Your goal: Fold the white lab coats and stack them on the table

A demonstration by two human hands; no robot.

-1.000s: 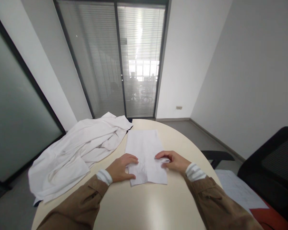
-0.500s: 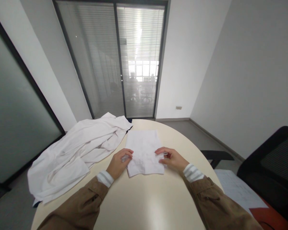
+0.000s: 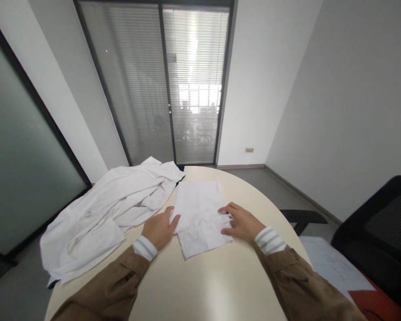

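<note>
A folded white cloth (image 3: 200, 209), perhaps a garment, lies flat on the table, its near part creased and skewed. My left hand (image 3: 159, 227) rests against its left edge, with thumb and fingers apart and the thumb tip touching the fabric. On the opposite side, my right hand (image 3: 242, 221) pinches a small bunch of the cloth's right edge between thumb and fingers. Left of the folded piece sits a loose, rumpled heap of white cloth (image 3: 110, 209) with dark blue bits showing at its ends.
The round cream table (image 3: 200, 290) curves away at the right. A black chair (image 3: 384, 232) stands at the right, with papers (image 3: 334, 261) and a red item (image 3: 381, 301) near it. Glass panels with blinds (image 3: 197, 89) are beyond the table.
The cloth's near part has shifted toward me and turned slightly. My left hand has moved a little left, its thumb and fingers opening from the edge. The right hand stays near its place.
</note>
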